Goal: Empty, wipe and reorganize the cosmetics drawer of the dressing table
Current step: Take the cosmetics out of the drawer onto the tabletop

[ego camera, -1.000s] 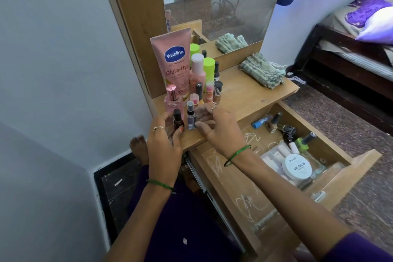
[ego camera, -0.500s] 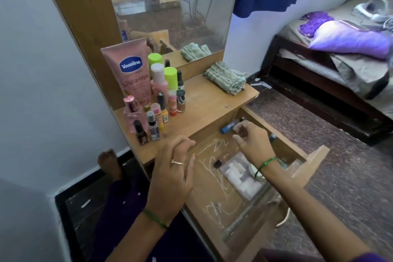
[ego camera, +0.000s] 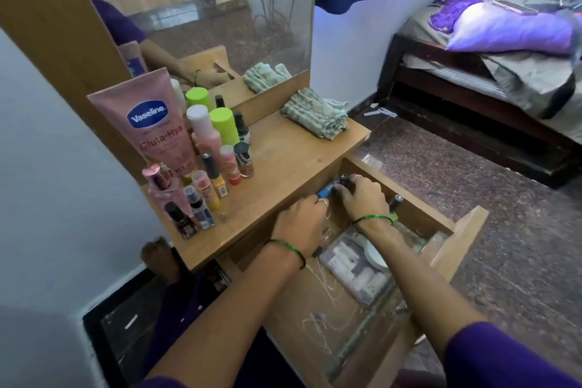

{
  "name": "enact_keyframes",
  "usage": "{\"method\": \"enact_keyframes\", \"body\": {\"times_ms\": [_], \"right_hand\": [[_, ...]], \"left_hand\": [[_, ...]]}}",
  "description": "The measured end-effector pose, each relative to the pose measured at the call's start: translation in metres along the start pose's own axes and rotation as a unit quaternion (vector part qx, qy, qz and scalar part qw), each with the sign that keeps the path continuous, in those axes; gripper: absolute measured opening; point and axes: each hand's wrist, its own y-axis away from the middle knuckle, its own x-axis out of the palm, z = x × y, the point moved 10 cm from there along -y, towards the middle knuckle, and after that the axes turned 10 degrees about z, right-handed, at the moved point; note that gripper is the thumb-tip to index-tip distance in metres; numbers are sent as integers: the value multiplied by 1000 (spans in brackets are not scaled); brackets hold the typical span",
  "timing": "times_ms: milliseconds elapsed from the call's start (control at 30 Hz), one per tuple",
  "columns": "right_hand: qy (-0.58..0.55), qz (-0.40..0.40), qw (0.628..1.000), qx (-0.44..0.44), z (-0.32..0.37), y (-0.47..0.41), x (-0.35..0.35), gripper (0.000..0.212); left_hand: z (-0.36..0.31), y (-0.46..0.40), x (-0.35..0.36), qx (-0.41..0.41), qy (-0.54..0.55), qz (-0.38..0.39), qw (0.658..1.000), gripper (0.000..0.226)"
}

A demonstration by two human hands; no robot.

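The drawer (ego camera: 456,239) of the dressing table stands pulled out at the lower right. Both my hands reach into its far left corner. My right hand (ego camera: 362,198) curls over small dark bottles (ego camera: 343,181) there. My left hand (ego camera: 302,224) is beside it, fingers bent down next to a blue bottle (ego camera: 326,190); its fingertips are hidden. Further along the drawer lie a clear box of white items (ego camera: 356,271), a white round jar (ego camera: 374,257) and a green-necked bottle (ego camera: 395,203). On the tabletop (ego camera: 283,161) stand a pink Vaseline tube (ego camera: 151,126) and several small bottles (ego camera: 208,186).
A folded green cloth (ego camera: 315,113) lies on the tabletop's back right, in front of the mirror (ego camera: 236,16). A grey wall is to the left. A bed (ego camera: 488,72) with a purple pillow stands at the right across a speckled floor. White scribbles mark the drawer's bottom.
Both hands left the bottles on the tabletop. The right hand went into the drawer's far corner first, and the left hand has now joined it there. The view swung to the right.
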Motion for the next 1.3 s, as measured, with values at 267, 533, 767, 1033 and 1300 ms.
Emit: {"method": "enact_keyframes", "body": {"times_ms": [267, 533, 767, 1033, 1300], "right_hand": [[-39, -174, 983, -46, 11, 21, -47, 32], [-77, -232, 968, -50, 6, 22, -61, 32], [-151, -242, 957, -50, 1, 17, -70, 40], [-241, -228, 941, -64, -3, 24, -73, 44], [-233, -190, 942, -151, 25, 48, -72, 51]], "left_hand": [[-10, -51, 18, -29, -59, 50, 997, 31], [-10, -69, 30, -54, -72, 82, 993, 34], [16, -33, 9, -134, 198, -10, 971, 20], [40, 70, 4, -163, 717, -70, 674, 20], [20, 119, 5, -91, 925, -53, 366, 37]]}}
